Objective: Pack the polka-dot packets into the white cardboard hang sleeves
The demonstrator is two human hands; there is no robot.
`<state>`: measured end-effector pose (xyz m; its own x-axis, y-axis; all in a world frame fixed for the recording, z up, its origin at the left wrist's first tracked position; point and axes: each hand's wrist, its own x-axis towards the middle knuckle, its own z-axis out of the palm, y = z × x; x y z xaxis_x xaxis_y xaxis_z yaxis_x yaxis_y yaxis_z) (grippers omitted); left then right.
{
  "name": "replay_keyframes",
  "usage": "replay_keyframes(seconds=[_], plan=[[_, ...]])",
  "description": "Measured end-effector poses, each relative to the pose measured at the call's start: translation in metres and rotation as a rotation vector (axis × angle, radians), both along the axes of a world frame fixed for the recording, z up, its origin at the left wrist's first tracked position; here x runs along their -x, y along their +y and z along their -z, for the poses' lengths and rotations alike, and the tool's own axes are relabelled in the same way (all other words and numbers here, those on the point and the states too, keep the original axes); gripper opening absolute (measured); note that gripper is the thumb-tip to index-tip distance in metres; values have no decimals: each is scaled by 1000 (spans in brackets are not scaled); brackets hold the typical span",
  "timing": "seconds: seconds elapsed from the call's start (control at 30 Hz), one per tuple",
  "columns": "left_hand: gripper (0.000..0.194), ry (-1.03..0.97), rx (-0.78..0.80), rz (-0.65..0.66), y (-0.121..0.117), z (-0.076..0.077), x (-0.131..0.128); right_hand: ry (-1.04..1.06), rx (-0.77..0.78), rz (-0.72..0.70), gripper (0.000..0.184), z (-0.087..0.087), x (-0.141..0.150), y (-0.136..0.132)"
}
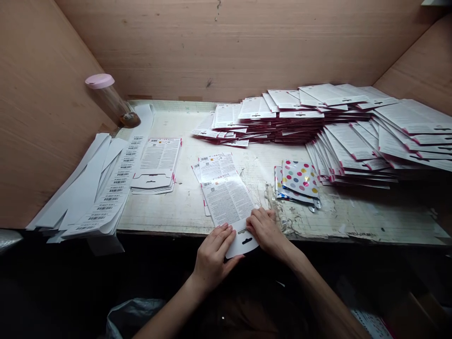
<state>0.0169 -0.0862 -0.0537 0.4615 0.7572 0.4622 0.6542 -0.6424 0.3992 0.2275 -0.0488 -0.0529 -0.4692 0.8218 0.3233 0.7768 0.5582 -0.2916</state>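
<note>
A white cardboard packet with printed text and a hang hole lies aslant at the table's front edge, its end flap toward me. My left hand grips the flap's left edge, fingers on top and thumb below. On the right edge, the bent fingers of my right hand press near the fold; their tips are partly hidden. Under the far end of this packet are other packets of the same print. To the right of my right hand lie small polka-dot pouches.
A neat stack of packets stands at left, beside long strips of barcode labels. Behind them a clear bottle with a pink lid leans against the wooden wall. Large piles of packets fill the back and right. The front edge is chipped.
</note>
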Motion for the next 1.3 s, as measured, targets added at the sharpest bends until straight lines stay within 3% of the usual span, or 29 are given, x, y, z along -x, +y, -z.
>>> replay_keyframes(seconds=[0.13, 0.23, 0.37, 0.53, 0.63, 0.73, 0.83, 0.93, 1.0, 1.07, 1.17, 1.3], plan=[[54, -22, 13, 8, 1, 1, 3, 81, 118, -79, 14, -18, -12, -25], [54, -44, 9, 24, 2, 2, 4, 210, 116, 7, 13, -25, -15, -25], [53, -53, 7, 18, 3, 2, 4, 257, 133, 60, 6, -16, -7, -3], [55, -67, 2, 21, 3, 1, 3, 97, 70, 14, 15, -1, -1, 16], [56, -81, -11, 22, 3, 1, 3, 27, -64, -26, 20, 2, 1, 12], [61, -75, 13, 24, 4, 1, 5, -16, -115, -71, 18, -1, 0, -13], [67, -63, 32, 39, 6, 0, 9, -103, -31, -125, 18, -13, -10, -50], [55, -73, -26, 118, 8, -3, 16, -93, 194, -119, 19, -30, -24, -73], [42, -80, -49, 177, 9, -6, 20, 1, 316, -102, 18, -38, -27, -71], [31, -96, -52, 183, 10, -8, 20, 98, 293, -111, 28, -37, -23, -56], [9, -141, -2, 45, 12, -10, 14, 255, 192, -84, 15, -24, -8, -28], [5, -194, 120, -249, 16, -10, 5, 507, 320, 59, 6, -10, 6, -10]])
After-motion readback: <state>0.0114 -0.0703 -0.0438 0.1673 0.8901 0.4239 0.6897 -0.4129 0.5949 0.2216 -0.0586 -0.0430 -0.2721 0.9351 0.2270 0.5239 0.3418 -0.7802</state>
